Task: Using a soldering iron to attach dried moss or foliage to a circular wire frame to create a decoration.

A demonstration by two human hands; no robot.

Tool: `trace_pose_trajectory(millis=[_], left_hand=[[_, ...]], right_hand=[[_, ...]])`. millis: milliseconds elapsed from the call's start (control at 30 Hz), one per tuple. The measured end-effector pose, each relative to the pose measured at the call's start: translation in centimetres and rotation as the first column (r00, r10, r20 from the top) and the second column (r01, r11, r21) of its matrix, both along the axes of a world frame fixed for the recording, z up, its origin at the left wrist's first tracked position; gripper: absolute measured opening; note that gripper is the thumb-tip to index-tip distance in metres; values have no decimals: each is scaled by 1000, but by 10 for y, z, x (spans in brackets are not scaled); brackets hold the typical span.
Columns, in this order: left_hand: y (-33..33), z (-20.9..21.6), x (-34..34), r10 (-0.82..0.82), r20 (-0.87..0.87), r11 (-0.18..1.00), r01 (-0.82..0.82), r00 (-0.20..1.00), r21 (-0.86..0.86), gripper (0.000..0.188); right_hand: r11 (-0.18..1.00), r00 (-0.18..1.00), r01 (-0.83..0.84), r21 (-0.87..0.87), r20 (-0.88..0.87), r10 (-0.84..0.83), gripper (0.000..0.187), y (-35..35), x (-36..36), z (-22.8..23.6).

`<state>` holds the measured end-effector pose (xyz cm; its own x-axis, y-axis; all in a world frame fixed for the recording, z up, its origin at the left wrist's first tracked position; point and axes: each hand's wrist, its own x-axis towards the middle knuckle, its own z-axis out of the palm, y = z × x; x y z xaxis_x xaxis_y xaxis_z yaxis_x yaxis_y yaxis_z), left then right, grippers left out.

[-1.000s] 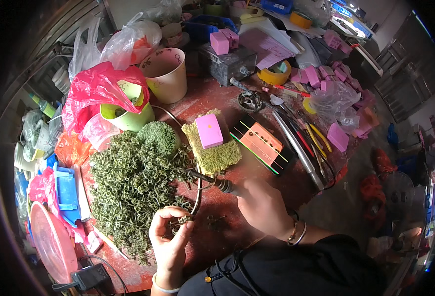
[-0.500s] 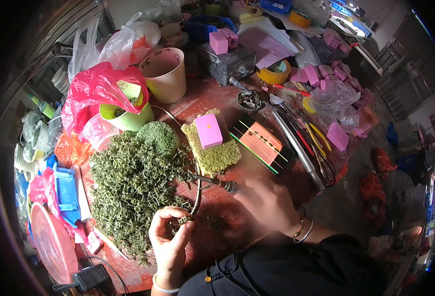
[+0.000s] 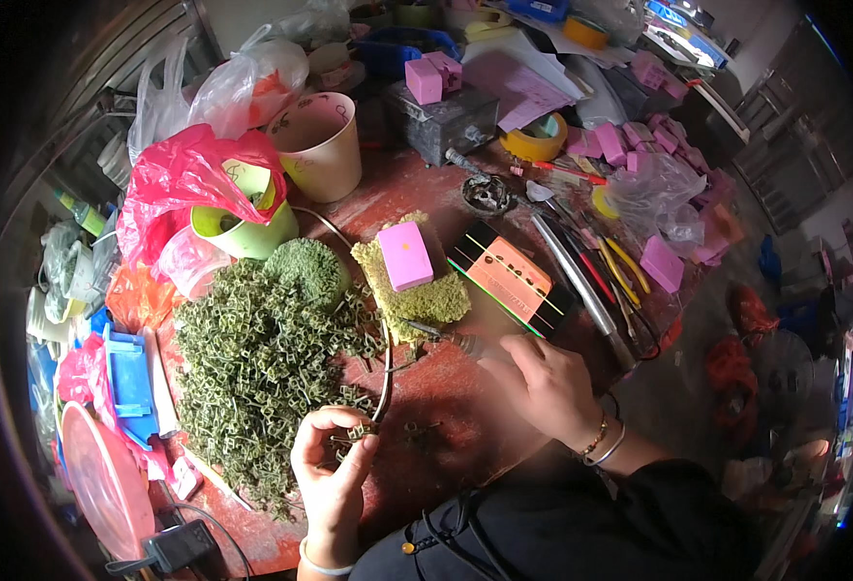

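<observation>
My left hand (image 3: 330,460) is at the front of the red table, thumb and fingers pinched on a small dull-green square-framed piece (image 3: 361,432). Beside it rises a large heap of similar green pieces (image 3: 247,378). My right hand (image 3: 552,392) grips a pen-like tool (image 3: 465,343), partly blurred. Its thin dark tip points left, by the near edge of a rough yellow-green sponge (image 3: 438,302); whether they touch I cannot tell. A pink block (image 3: 405,256) lies on the sponge. Right of that sits an orange block (image 3: 510,274) with thin rods across it.
A pale cable (image 3: 385,387) runs between heap and right hand. Behind the heap are a round green sponge (image 3: 307,271), a lime pot (image 3: 252,235) and a white bucket (image 3: 325,160). Hand tools (image 3: 606,276) lie at right; pink blocks (image 3: 630,145) and yellow tape (image 3: 535,140) are farther back.
My right hand has moved right, and the tool's tip has swung from the heap's edge over to the sponge's near edge. My left hand keeps its pinch on the green piece.
</observation>
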<state>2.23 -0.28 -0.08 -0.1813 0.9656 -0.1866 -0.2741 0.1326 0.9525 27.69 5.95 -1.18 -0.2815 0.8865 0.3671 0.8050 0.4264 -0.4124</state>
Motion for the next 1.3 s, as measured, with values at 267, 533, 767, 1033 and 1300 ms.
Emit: trace_pose_trajectory(millis=[267,533,767,1033,1300], left_hand=[[0,4,1,-15,-22,1000,15,1000,2,23],[1,2,2,-16,-10,1000,16,1000,1,23],[-1,3,-3,-1,-128,999,5,992,36,21],[4,-7,-5,-101,-72,990,107,992,94,25],[1,-9,-10,-101,-132,981,121,986,150,23]], right_hand=[[1000,999,3,9,-35,-3,24,-1,0,-1],[997,991,-50,64,-120,57,26,-3,-10,3],[973,942,-215,87,-244,230,30,-6,-25,4],[961,930,-276,-5,-255,265,36,-11,-22,13],[955,938,-297,1,-184,292,37,-12,-22,10]])
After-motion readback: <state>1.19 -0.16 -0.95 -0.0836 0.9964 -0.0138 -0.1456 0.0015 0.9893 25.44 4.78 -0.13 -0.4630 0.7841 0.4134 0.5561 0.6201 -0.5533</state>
